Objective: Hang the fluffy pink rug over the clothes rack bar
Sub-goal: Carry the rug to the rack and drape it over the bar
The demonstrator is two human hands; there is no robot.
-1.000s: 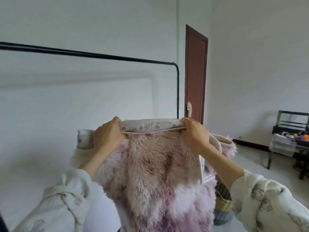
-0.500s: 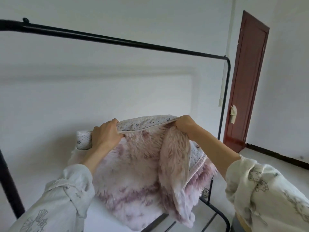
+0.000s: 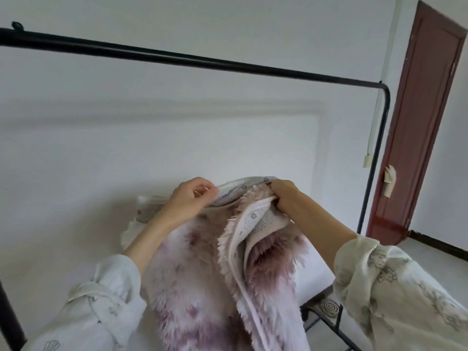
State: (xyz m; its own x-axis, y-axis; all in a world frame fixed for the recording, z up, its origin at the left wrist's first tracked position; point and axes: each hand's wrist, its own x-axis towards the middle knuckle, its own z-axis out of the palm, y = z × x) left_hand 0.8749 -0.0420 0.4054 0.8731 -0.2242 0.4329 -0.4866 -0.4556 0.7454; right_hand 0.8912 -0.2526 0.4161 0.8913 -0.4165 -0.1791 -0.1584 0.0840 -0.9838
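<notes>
Head view, my left hand (image 3: 188,198) and right hand (image 3: 285,196) pinching the pink rug (image 3: 202,274) top edge, fingers closed on it, below the rack bar (image 3: 202,60)

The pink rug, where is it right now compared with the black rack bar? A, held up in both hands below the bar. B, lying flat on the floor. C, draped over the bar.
A: both hands, left and right, grip the pink rug by its top edge, well below the bare black rack bar.
</notes>
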